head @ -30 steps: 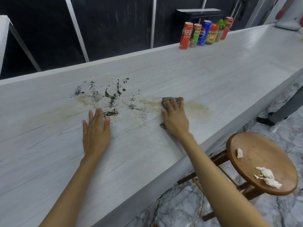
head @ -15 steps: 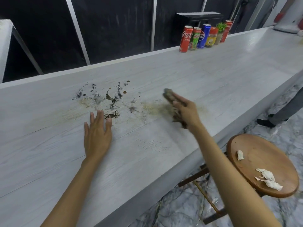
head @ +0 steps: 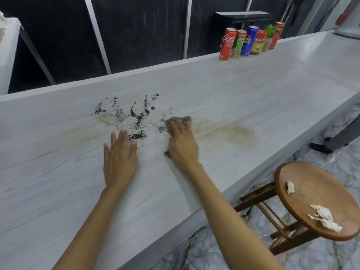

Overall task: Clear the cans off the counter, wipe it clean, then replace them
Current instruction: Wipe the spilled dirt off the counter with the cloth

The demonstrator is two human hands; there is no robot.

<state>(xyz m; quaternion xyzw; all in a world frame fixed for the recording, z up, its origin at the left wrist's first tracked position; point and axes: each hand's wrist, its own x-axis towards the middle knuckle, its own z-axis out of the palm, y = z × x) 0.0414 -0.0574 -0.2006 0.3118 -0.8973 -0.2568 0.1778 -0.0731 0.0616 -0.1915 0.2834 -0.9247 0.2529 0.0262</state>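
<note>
While the left hand (head: 119, 158) lies flat and open on the tabletop (head: 253, 90), the right hand (head: 182, 146) presses one brown cloth (head: 178, 120) down with straight fingers. Dark spots (head: 136, 114) sit just past the left fingertips. Five cans (head: 248, 42) stand together far beyond the right hand.

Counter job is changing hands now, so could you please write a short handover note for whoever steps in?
Left hand flat on the counter, holding nothing. Right hand presses a brown rag with flat fingers, beside the dark spill.
Cans stand grouped at the counter's far edge, right of the mess.
Done: cans out of the way; wiping begun.
Left: the dark spill, tan smear, then replace cans.
</note>
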